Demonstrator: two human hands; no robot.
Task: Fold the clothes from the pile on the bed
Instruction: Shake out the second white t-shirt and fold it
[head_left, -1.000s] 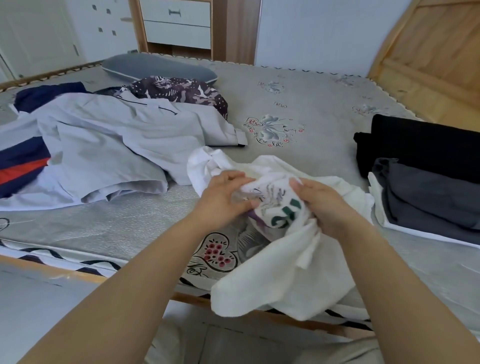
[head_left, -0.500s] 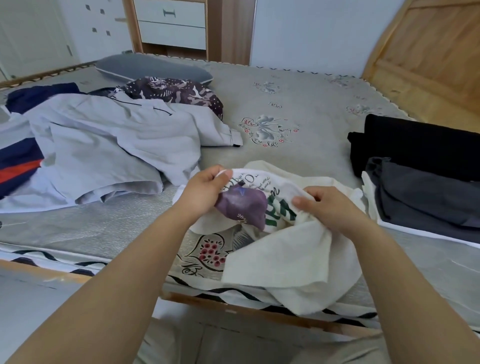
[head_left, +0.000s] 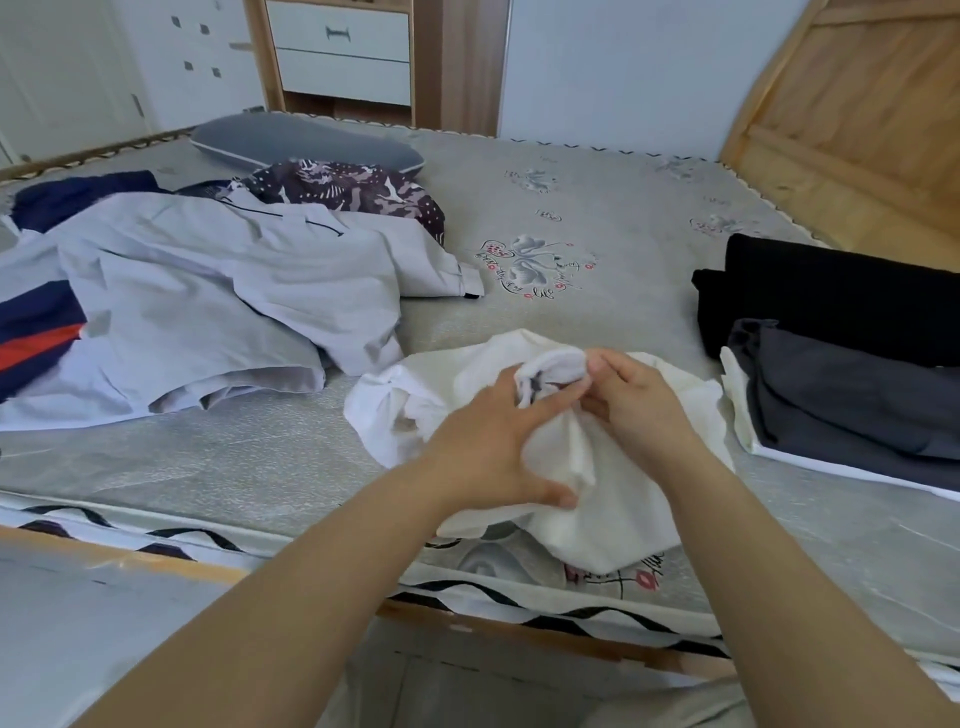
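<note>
We hold the white garment bunched at the near edge of the bed. Our left hand grips the cloth with curled fingers, thumb pressed against a hanging fold. Our right hand pinches the same bunch, touching the left fingertips. To the left of the grip lies the unfolded pile, topped by a light grey shirt. To the right sits the folded stack, dark grey over black.
</note>
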